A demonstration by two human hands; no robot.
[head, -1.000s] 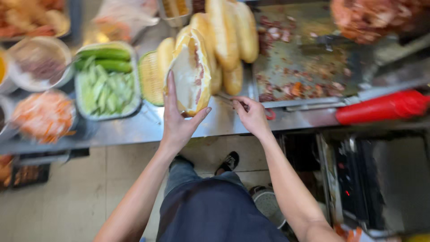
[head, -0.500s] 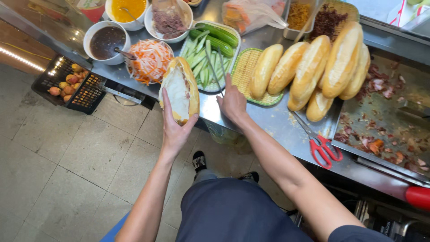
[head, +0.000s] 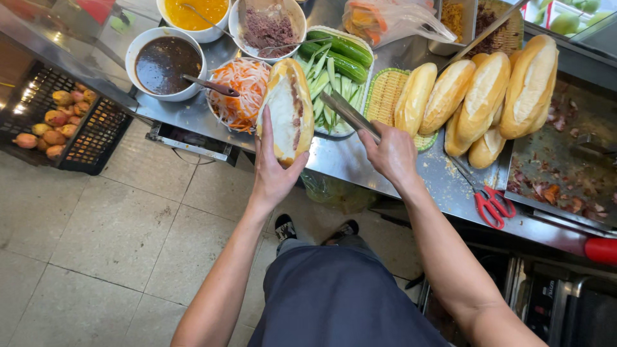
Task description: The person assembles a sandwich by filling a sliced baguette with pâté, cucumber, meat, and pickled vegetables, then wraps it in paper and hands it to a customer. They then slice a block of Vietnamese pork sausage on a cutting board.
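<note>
Left hand (head: 275, 172) fingers clenched around 1 split, golden-crusted baguette (head: 287, 110), held open-side up over the steel counter edge (head: 334, 157). Right hand (head: 393, 153) grips long metal tongs (head: 347, 112), tips over the tray of green cucumber strips (head: 334, 71). Judgement: keep the bread close beside the tray, cut tilted up, and pinch few strips.

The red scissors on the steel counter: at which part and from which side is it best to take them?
Take the red scissors by the red handle loops, coming from above on the counter's near edge. They lie flat, handles toward the person and blades pointing back under the bread rolls, so the loops are the free, safe part. The right hand, holding tongs, is nearest.
</note>
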